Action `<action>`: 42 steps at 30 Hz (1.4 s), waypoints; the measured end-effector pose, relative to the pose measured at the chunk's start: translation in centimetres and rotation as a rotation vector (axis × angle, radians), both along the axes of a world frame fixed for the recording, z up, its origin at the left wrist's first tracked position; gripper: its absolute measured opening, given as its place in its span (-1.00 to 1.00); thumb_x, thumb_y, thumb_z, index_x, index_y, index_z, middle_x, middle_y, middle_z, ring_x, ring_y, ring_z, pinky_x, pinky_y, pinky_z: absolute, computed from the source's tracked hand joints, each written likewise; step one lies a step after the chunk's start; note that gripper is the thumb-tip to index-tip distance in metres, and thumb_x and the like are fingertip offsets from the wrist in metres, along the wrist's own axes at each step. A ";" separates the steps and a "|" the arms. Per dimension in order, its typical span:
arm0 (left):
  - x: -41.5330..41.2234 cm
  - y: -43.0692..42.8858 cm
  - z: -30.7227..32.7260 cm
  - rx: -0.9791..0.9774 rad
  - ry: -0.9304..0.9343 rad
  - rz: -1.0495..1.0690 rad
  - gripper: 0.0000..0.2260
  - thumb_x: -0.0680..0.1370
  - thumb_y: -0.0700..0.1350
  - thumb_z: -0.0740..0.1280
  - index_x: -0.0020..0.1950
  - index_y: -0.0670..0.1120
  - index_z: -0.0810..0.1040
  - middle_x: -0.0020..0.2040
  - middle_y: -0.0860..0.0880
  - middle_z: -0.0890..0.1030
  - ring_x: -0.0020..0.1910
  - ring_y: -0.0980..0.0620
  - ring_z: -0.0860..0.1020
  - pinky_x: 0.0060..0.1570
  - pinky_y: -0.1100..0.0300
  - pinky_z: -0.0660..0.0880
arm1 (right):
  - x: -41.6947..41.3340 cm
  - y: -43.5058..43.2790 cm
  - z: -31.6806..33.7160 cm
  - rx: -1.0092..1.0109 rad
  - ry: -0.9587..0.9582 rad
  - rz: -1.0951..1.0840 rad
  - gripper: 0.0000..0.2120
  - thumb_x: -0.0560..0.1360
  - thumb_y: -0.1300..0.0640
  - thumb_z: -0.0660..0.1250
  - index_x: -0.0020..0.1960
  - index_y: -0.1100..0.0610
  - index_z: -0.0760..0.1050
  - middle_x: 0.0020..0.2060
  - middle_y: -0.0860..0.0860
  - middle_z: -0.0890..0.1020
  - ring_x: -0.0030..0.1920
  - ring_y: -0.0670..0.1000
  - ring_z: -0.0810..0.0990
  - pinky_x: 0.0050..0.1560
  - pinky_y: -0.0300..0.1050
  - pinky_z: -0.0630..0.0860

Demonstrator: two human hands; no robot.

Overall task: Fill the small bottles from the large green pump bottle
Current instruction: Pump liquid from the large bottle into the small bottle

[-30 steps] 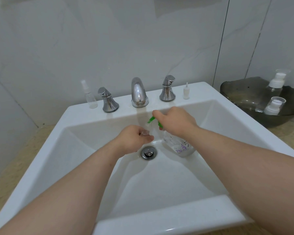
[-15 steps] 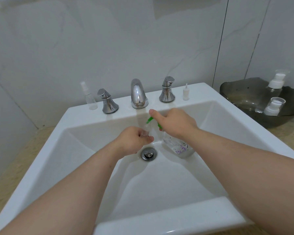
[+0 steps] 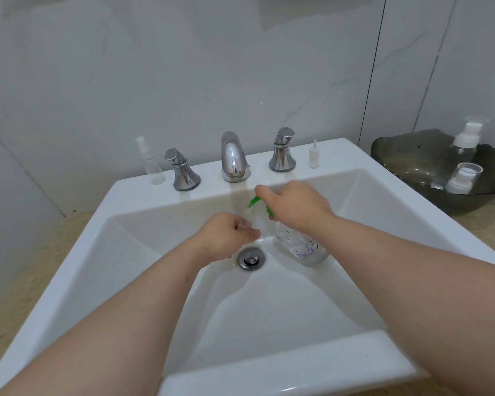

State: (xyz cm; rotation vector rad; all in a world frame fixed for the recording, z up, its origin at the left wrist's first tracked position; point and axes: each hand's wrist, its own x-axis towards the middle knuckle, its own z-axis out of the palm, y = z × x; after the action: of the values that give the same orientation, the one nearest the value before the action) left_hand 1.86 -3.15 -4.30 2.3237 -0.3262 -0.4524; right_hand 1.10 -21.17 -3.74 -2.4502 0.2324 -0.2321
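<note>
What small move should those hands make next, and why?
Probably pump once: the right hand grips the head of the large pump bottle, whose green nozzle points at the small bottle held by the left hand over the sink.

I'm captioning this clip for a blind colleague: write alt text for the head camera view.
Over a white sink, the right hand grips the green pump of a large clear bottle while the left hand holds a small bottle at its nozzle. A chrome faucet and spray bottle stand behind; a dark bowl at right holds two bottles.
</note>
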 end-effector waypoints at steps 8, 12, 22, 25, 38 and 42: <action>-0.1 -0.1 -0.1 0.009 0.001 0.008 -0.70 0.61 -0.01 0.40 -0.23 -0.10 0.43 -0.32 0.02 0.36 -0.26 -0.03 0.39 -0.20 0.13 0.45 | -0.1 -0.1 0.2 0.010 -0.002 0.010 -0.50 0.48 -0.25 0.17 -0.27 0.11 0.66 -0.33 -0.06 0.67 -0.27 0.04 0.61 -0.21 -0.10 0.47; 0.1 0.0 -0.1 0.012 0.004 0.012 -0.65 0.61 -0.01 0.41 -0.29 -0.09 0.37 -0.35 0.03 0.35 -0.29 -0.02 0.38 -0.21 0.14 0.44 | -0.2 -0.2 0.2 0.020 -0.011 0.010 -0.50 0.46 -0.25 0.17 -0.28 0.11 0.66 -0.33 -0.06 0.69 -0.26 0.05 0.62 -0.19 -0.10 0.50; 0.1 -0.2 -0.2 -0.032 0.009 0.034 -0.58 0.62 0.00 0.40 0.40 -0.20 0.53 -0.23 0.11 0.50 -0.31 0.11 0.47 -0.32 0.26 0.47 | -0.2 -0.2 -0.2 -0.023 0.001 -0.002 -0.21 0.46 -0.56 0.02 -0.25 0.10 0.66 -0.27 -0.05 0.68 -0.22 0.02 0.61 -0.15 -0.08 0.47; 0.1 -0.3 -0.2 -0.039 0.015 0.033 -0.59 0.62 0.00 0.40 0.40 -0.18 0.53 -0.19 0.12 0.53 -0.31 0.12 0.47 -0.34 0.29 0.47 | -0.2 -0.1 0.0 0.002 0.003 0.002 -0.28 0.47 -0.50 0.06 -0.28 0.09 0.65 -0.30 -0.07 0.67 -0.23 0.01 0.61 -0.21 -0.09 0.42; -0.1 -0.2 0.0 0.006 0.002 0.010 -0.79 0.62 0.00 0.40 -0.09 -0.10 0.50 -0.25 0.01 0.45 -0.30 0.03 0.43 -0.28 0.20 0.46 | 0.2 -0.2 0.0 0.012 -0.002 0.016 -0.48 0.45 -0.27 0.14 -0.28 0.10 0.65 -0.34 -0.06 0.67 -0.26 0.04 0.61 -0.22 -0.11 0.45; 0.0 0.0 0.0 0.012 0.012 0.002 -0.76 0.61 0.01 0.40 -0.09 -0.14 0.52 -0.25 -0.06 0.41 -0.27 -0.02 0.41 -0.26 0.16 0.45 | 0.2 -0.3 -0.1 0.001 -0.003 0.023 -0.50 0.44 -0.25 0.14 -0.27 0.10 0.65 -0.31 -0.05 0.68 -0.26 0.05 0.61 -0.23 -0.10 0.44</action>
State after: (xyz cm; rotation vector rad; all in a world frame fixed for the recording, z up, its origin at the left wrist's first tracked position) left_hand 1.85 -3.19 -4.33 2.3315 -0.3164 -0.4687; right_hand 1.34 -21.50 -3.82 -2.4497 0.2028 -0.2249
